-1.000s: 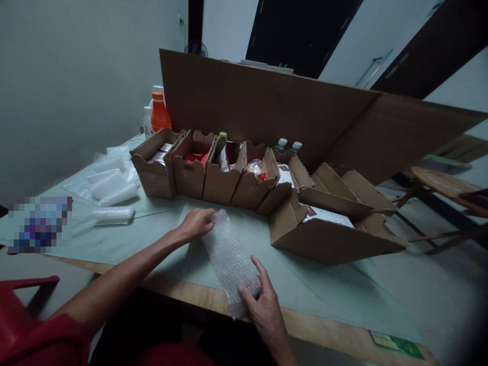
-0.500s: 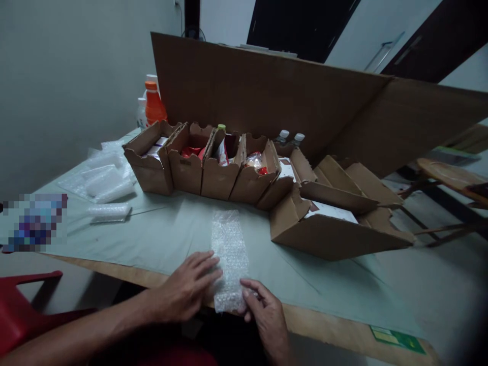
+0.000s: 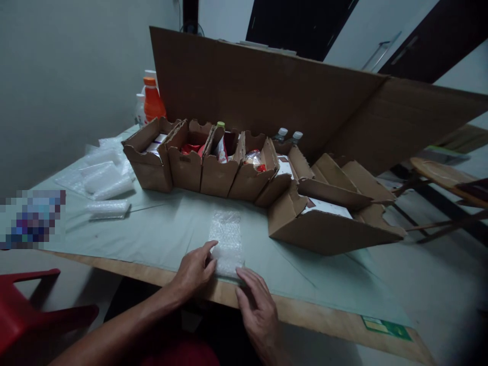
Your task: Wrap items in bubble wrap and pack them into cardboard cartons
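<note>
A strip of clear bubble wrap [image 3: 225, 236] lies lengthwise before me on the cloth-covered table, its near end folded back over itself close to the table edge. At the left end of that fold, my left hand [image 3: 195, 267] grips the wrap between index finger and thumb, the index reaching a little higher along the side. My right hand [image 3: 258, 307] has its curled fingertips on the fold's right corner, with the thumb lower down at the near edge. The wrap's far end lies flat between the hands and the boxes.
Behind stands a row of cardboard bins [image 3: 186, 170] with packets and boxes. A larger carton [image 3: 335, 234] juts out at right, before a tall cardboard panel [image 3: 267, 86]. Bubble wrap pieces [image 3: 107, 175], an orange bottle [image 3: 153, 104] and a red stool [image 3: 26, 310] are at left.
The near end of the bubble wrap has been folded up and away from me, shortening the strip. Both hands moved forward with it, the left coming onto the fold's left end.
</note>
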A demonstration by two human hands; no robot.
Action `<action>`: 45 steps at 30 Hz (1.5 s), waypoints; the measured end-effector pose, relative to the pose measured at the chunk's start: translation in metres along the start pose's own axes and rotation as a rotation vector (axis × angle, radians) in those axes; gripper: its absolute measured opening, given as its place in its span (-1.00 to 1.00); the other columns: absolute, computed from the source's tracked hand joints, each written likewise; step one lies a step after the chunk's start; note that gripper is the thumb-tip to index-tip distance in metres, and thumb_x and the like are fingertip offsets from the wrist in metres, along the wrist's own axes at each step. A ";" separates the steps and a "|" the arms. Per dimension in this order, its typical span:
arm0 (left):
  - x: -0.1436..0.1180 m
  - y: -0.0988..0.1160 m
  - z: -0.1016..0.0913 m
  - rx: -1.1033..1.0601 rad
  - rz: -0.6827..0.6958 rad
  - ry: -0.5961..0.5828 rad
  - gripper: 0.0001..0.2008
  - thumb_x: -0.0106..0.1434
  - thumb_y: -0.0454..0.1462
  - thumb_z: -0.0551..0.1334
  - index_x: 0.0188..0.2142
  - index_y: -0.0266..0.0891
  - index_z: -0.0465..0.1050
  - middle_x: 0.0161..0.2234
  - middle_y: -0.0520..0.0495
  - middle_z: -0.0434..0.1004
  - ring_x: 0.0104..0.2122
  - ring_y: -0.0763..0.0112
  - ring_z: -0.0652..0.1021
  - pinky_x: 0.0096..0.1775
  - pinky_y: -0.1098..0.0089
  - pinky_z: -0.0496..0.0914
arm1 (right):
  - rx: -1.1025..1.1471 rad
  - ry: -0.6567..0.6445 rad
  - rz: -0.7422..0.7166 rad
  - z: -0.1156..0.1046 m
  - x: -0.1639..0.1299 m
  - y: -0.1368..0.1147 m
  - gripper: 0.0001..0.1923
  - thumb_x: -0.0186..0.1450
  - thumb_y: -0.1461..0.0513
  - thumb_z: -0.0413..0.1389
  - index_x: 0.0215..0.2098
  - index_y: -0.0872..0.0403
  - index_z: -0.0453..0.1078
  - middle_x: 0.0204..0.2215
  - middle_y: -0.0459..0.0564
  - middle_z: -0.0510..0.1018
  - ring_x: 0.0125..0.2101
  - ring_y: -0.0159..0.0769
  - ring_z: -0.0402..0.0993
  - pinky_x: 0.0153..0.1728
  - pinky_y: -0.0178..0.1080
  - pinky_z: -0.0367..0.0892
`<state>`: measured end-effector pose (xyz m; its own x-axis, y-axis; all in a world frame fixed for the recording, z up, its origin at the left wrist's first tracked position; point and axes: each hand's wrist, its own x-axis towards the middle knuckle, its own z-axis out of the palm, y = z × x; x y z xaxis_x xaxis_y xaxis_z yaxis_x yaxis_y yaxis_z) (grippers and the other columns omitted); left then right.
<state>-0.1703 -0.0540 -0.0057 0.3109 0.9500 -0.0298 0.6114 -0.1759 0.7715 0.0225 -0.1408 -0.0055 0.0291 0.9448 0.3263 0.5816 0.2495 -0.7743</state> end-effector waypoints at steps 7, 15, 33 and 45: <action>-0.017 -0.007 0.002 0.103 0.303 0.232 -0.51 0.27 -0.36 0.16 0.21 -0.30 0.29 0.04 -0.28 0.49 0.00 0.11 0.50 0.02 0.12 0.43 | -0.442 -0.141 -0.337 0.015 0.031 0.012 -0.65 0.36 0.43 -0.02 -0.01 0.04 0.46 0.01 0.06 0.60 0.12 -0.05 0.42 0.03 0.03 0.31; -0.032 -0.015 -0.007 0.064 0.353 0.124 -0.67 0.28 -0.42 0.11 0.00 -0.21 0.46 -0.23 -0.11 0.60 -0.23 0.24 0.54 -0.14 0.20 0.45 | -0.323 -0.206 -0.166 0.005 0.040 -0.006 -0.76 0.43 0.30 -0.01 -0.06 0.02 0.48 -0.19 -0.01 0.65 -0.20 -0.23 0.53 -0.12 -0.15 0.36; -0.024 -0.010 -0.015 0.095 0.313 0.102 -0.61 0.24 -0.42 0.12 0.05 -0.26 0.43 -0.24 -0.13 0.57 -0.20 0.21 0.49 -0.09 0.16 0.38 | -0.347 -0.183 -0.165 0.001 0.032 -0.010 -0.72 0.38 0.31 0.06 0.02 0.00 0.45 -0.11 0.03 0.61 -0.09 -0.14 0.48 -0.06 -0.09 0.30; -0.026 -0.016 -0.013 -0.488 -0.148 0.248 -0.49 0.24 -0.13 0.23 0.14 -0.29 0.33 -0.03 -0.23 0.50 -0.03 0.16 0.54 0.02 0.12 0.43 | -0.258 -0.086 -0.114 0.021 0.042 -0.001 -0.81 0.41 0.28 0.05 -0.11 0.00 0.49 -0.19 0.01 0.64 -0.14 -0.15 0.50 -0.06 -0.09 0.30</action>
<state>-0.1978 -0.0723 -0.0085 0.0313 0.9980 -0.0555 0.2103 0.0478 0.9765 0.0060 -0.0970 -0.0020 -0.1112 0.9309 0.3478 0.7650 0.3036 -0.5680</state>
